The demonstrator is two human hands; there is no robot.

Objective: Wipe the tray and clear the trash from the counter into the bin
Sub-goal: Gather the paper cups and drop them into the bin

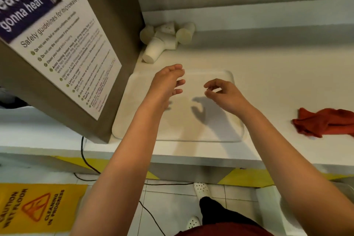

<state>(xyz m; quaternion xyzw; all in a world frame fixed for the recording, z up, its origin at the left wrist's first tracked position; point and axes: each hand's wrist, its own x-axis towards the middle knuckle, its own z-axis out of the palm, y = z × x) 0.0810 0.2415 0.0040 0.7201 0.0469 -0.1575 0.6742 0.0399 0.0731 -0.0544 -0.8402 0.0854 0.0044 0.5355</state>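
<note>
Both hands hover empty over the flat white plastic tray point(210, 124) on the counter, left hand point(166, 84) and right hand point(224, 94) with fingers loosely curled, probably about to reach. The crumpled red cloth point(323, 122) lies right; white paper cups point(164, 40) lie toppled at the far left.

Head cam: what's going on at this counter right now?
A person holds both hands over a white tray on the counter. The left hand and right hand are loosely open, holding nothing. Paper cups lie heaped behind the tray; a red cloth lies untouched to the right.
</note>
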